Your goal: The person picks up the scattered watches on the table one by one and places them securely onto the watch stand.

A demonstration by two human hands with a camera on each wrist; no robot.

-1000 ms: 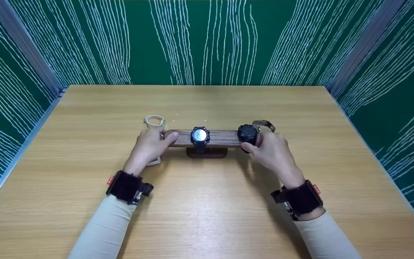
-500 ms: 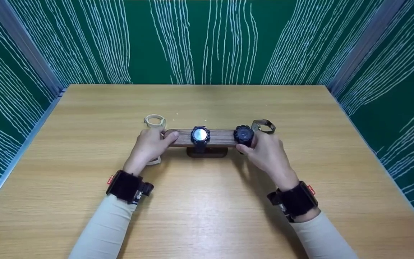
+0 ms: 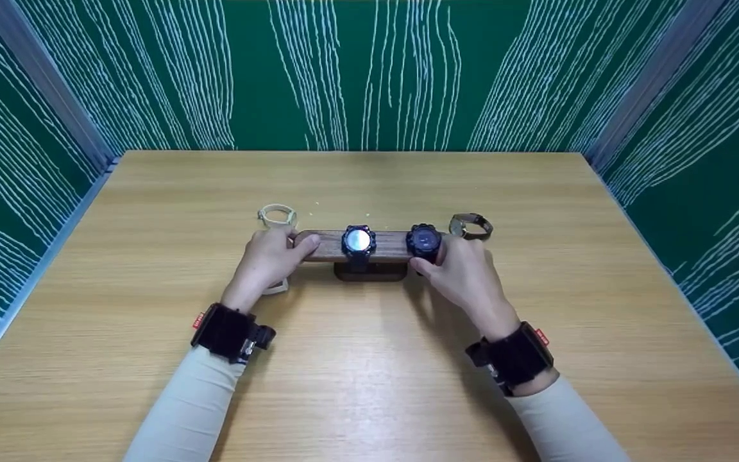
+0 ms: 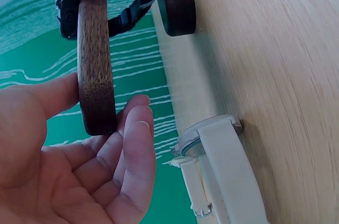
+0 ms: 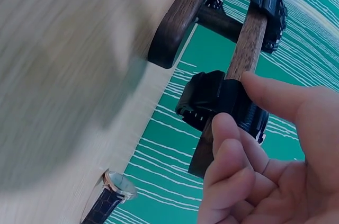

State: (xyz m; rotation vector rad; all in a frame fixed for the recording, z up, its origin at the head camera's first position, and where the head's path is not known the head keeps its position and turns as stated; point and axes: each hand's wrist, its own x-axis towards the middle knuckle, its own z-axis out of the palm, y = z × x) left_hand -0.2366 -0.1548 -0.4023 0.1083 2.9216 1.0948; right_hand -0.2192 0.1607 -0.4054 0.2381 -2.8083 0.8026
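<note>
A dark wooden watch stand (image 3: 390, 245) has a level bar on a small base (image 3: 370, 272). My left hand (image 3: 269, 260) holds the bar's left end between thumb and fingers. Near the bar's middle sits a black watch (image 3: 358, 240) with a bright, reflecting face. A second black watch (image 3: 423, 240) is looped around the right part of the bar, and my right hand (image 3: 469, 273) pinches it. In the right wrist view, my thumb and fingers press on this watch's strap (image 5: 204, 97), and the bar's end (image 5: 201, 155) sticks out past it.
A watch with a dark strap (image 3: 471, 226) lies behind my right hand. A pale watch (image 3: 276, 215) lies behind my left hand, and a white watch (image 4: 228, 166) is partly hidden beneath it. The wooden table (image 3: 369, 359) meets green walls (image 3: 408, 77).
My right hand has slid the second black watch leftward along the bar, nearer the first one. The dark-strapped watch behind is more exposed. My left hand stays in place.
</note>
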